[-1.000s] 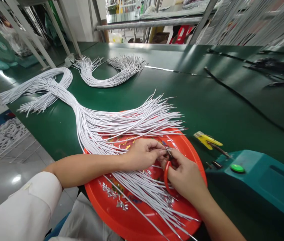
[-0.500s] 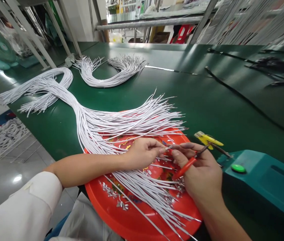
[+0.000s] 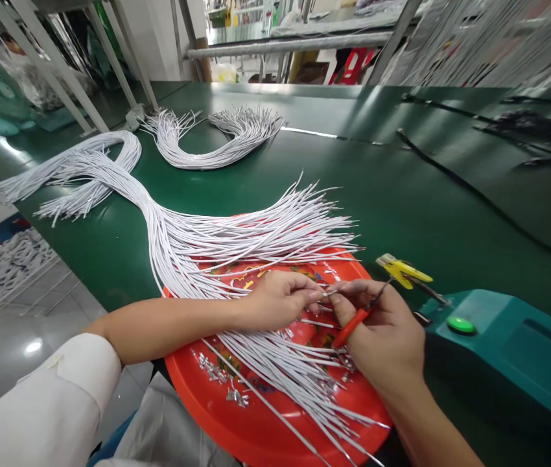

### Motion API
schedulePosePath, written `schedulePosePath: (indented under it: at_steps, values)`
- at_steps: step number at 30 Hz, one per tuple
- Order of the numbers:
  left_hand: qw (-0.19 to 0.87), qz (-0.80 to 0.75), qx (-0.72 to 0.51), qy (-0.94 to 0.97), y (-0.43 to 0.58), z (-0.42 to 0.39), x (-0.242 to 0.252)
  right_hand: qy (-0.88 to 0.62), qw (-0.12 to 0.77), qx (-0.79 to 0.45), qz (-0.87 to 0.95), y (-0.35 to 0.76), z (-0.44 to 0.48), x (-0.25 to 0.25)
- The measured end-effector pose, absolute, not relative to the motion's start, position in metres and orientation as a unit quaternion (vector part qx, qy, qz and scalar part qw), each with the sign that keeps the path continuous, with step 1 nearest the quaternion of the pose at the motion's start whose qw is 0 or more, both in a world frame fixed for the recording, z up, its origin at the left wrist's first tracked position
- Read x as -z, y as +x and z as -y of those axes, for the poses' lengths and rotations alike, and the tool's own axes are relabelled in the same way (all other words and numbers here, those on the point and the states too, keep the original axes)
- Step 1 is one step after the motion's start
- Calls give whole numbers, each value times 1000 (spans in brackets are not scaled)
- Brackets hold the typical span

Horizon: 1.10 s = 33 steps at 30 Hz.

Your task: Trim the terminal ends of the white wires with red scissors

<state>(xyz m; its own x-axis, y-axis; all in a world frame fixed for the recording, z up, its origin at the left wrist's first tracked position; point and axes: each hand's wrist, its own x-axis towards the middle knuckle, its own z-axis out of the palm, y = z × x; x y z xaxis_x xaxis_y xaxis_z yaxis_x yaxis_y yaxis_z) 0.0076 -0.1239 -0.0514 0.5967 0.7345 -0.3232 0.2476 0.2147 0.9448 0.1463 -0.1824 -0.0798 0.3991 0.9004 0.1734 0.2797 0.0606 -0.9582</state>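
My left hand is closed in a pinch on one white cable, close to its end. Thumb and fingertips of my right hand meet at that same cable end. Across the right palm lies a red-handled tool with a dark metal shaft; its kind is not clear. Beneath both hands, a large bundle of white cables fans out over a red patterned tray. Small shiny metal pieces lie in the tray, left of the lower cables.
A teal machine with a green button stands at the right, a yellow clip near its front. Further cable bundles lie on the green table. Black cords cross the right side. A wire basket is at lower left.
My right hand has shifted slightly left and turned, carrying the red-handled tool with it. Its fingertips are now closer to the cable end. My left hand has hardly moved.
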Motion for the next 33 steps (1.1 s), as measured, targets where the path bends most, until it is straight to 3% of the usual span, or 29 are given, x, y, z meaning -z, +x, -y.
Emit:
schedulePosePath:
  at_steps: [10,17,24,27,33]
  values:
    - [683,-404,-147,591,6,120,47,-625,535,-362,438,151,180,79]
    - [488,-424,-251,721,4,122,56,-646,571,-388,325,144,179,66]
    - [357,-387,-244,815,2,124,56,-657,541,-373,369,141,180,64]
    - [362,-413,-238,801,3,124,56,-659,522,-349,413,142,180,70]
    - [475,-437,-223,731,4,123,61,-657,508,-325,453,147,181,78]
